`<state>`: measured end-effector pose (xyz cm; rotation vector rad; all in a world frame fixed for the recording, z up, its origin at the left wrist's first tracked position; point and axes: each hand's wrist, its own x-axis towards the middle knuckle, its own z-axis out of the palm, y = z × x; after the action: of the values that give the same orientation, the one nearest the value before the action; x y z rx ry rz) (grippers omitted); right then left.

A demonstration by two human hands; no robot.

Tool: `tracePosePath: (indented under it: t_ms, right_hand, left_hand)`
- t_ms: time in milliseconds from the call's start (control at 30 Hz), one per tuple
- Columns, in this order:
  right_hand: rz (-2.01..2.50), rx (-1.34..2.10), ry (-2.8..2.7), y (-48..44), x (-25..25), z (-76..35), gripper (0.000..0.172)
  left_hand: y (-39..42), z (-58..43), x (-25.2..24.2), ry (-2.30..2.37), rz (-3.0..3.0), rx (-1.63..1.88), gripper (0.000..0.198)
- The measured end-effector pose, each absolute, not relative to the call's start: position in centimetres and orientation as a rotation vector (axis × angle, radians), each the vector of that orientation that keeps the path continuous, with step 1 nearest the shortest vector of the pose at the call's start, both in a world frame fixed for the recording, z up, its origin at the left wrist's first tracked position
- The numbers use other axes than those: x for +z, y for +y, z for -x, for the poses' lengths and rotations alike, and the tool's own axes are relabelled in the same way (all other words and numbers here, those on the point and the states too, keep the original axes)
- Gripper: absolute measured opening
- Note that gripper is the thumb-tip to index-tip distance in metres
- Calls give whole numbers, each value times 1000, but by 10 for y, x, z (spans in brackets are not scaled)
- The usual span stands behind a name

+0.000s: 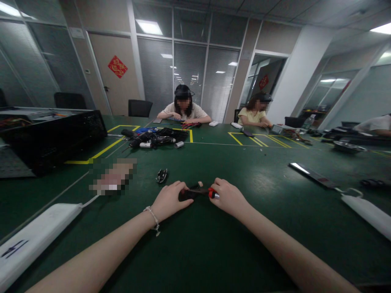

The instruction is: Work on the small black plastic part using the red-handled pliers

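My left hand [171,200], with a beaded bracelet at its wrist, is closed around a small black piece [187,196] just above the green tabletop. My right hand [227,196] grips a small red-handled tool [211,193] with a silvery end showing under the fingers; its exact kind cannot be made out. A thin dark length [199,191] spans the gap between the two hands. Right behind it lies a small pale piece [200,184]. Beyond my left hand sits a small black-and-silver part [161,176].
A heap of black cables and parts [155,137] lies ahead near yellow tape. A large black case [61,140] stands at left. White power banks [39,236] [368,211] flank my arms, with a phone [311,175] at right. Two people [183,110] [255,114] sit opposite.
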<state>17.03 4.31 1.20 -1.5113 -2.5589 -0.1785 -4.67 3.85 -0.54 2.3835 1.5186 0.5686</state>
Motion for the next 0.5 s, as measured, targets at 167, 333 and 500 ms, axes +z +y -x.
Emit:
tracePosePath:
  t_ms: [167,333,500]
  right_hand:
    - [1495,-191,-2568,43,11,-169,22]
    - [1503,-174,-2567,43,11,-169,24]
    - [1511,-157,-2557,43,11,-171,24]
  left_hand:
    - [38,46,-4,1531,-2388,558,29]
    - [37,45,-3,1536,-2380,557,28]
    - [38,47,-4,1511,-2381,577,28]
